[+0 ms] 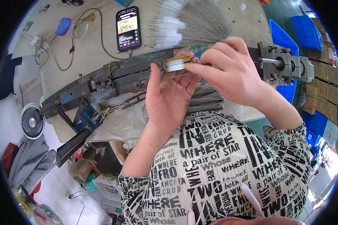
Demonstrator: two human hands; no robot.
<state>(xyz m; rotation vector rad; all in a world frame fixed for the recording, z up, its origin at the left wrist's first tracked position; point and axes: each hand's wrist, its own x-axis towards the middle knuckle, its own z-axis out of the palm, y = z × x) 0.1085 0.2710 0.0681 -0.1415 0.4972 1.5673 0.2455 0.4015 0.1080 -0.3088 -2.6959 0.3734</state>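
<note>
My left hand [169, 99] is palm up over the workbench, its thumb held apart. Its fingers curl behind a small yellow-rimmed roll with a white face [175, 66], which looks like a roll of tape, and hold it. From the right, my right hand [229, 71] is closed in a pinch at the roll's right edge. A thin wire-like line seems to cross the roll toward those fingertips; what they grip is too small to make out. Behind the hands, many thin metal wires [191, 24] fan out on the bench. More wires [206, 100] lie bundled close to my body.
A long dark metal machine bar [131, 77] runs under my hands to a clamp-like block [281, 63] at the right. A lit phone [127, 29] on a cable and a blue-capped container [72, 28] lie at the back. A fan [32, 120] stands left, a blue crate [281, 37] right.
</note>
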